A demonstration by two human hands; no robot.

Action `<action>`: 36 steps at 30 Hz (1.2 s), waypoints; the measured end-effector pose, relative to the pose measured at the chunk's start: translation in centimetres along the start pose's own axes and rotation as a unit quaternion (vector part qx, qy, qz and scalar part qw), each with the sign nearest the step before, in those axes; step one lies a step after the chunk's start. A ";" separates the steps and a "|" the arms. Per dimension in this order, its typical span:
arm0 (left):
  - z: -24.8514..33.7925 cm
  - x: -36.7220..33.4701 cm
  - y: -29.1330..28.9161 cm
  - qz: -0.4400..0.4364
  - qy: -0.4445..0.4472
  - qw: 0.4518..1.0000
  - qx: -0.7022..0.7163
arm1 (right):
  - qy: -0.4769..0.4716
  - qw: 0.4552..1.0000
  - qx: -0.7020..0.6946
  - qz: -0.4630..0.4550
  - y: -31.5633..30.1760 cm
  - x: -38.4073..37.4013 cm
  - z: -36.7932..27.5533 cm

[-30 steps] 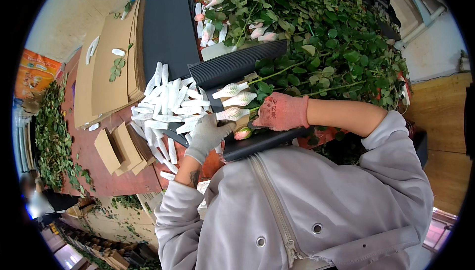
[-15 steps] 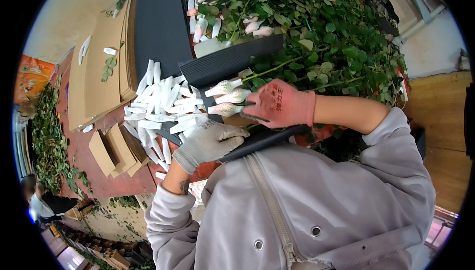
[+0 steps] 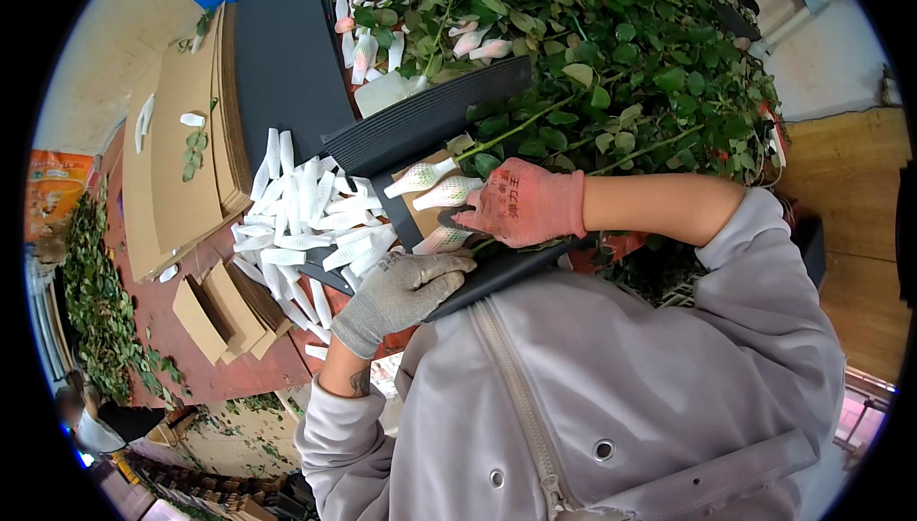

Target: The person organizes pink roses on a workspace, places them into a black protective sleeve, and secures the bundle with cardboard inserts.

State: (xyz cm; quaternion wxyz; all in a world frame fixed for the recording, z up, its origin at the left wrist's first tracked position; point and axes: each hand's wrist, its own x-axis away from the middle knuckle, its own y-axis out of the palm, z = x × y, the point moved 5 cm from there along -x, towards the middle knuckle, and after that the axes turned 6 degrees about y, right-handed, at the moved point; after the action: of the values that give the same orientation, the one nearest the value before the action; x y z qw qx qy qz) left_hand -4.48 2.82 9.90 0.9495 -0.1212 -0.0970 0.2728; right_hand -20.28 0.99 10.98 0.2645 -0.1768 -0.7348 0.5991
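Three rose buds in white foam net sleeves lie side by side: the far bud [image 3: 420, 178], the middle bud [image 3: 448, 193] and the near bud [image 3: 443, 240]. Under them is a brown cardboard piece [image 3: 436, 163] on a black sheet [image 3: 405, 218]. My right hand [image 3: 525, 204], in a pink glove with dark fingertips, closes on the near rose just behind its bud; its stem is mostly hidden. Grey-gloved, my left hand [image 3: 406, 290] has its fingers closed over the raised black near flap [image 3: 506, 277], beside the near bud.
Loose white net sleeves [image 3: 320, 201] pile up at the left. Beyond the buds stands a ribbed black flap [image 3: 430, 112]. Leafy rose stems [image 3: 621, 43] cover the right side. Flat cardboard sheets [image 3: 186, 139] and small folded cardboard pieces [image 3: 229, 306] lie on the red table [image 3: 153, 330].
My right hand has shifted slightly left and nearer, and the near bud has come toward my left hand, apart from the middle one. The whole view has also tilted a little.
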 end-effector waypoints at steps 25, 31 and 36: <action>-1.4 9.7 -6.4 0.275 -0.111 0.869 -0.396 | 0.030 0.997 0.007 -0.073 2.1 -0.9 -0.3; 7.0 1.3 -0.7 0.012 0.017 0.962 -0.272 | 0.053 0.993 0.018 -0.101 2.3 -0.9 -0.2; 5.4 0.7 0.9 -0.084 -0.063 0.938 -0.332 | 0.055 0.996 0.009 -0.067 1.3 -0.3 -0.5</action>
State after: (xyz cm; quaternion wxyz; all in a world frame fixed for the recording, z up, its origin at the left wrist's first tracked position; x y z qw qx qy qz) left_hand -5.70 4.84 14.82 0.8670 -0.4032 -0.2510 0.1510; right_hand -19.78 1.53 9.70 0.3452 -0.1578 -0.7240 0.5760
